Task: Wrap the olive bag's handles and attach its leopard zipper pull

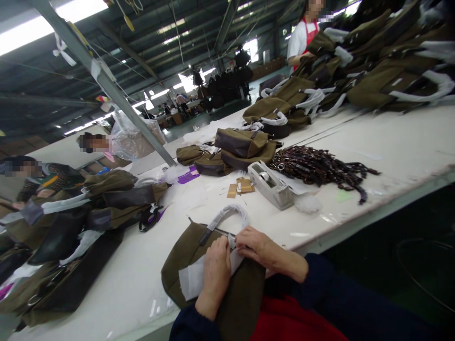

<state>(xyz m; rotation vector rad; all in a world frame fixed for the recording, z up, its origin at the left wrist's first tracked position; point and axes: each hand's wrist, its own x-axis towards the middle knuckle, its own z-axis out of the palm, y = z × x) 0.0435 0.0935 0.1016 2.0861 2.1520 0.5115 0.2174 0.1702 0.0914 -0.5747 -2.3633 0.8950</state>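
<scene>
An olive-green bag (185, 246) lies at the table's front edge, its one visible handle (231, 211) wrapped in white material and arching away from me. A white sheet (191, 278) lies across the bag, partly under my left hand (217, 267). That hand rests on the bag with its fingers bent together near the base of the handle. Close beside it on the right, my right hand (254, 245) pinches at white wrapping at the handle's near end. Both sets of fingertips nearly meet there, and the small part between them is partly hidden.
A tape dispenser (272, 187), brown tags (241, 186) and a heap of dark straps (320, 170) lie beyond the bag on the white table (142, 279). Bags pile up left (117, 199) and back right (380, 80). A metal post (117, 99) slants at left; people stand around the table.
</scene>
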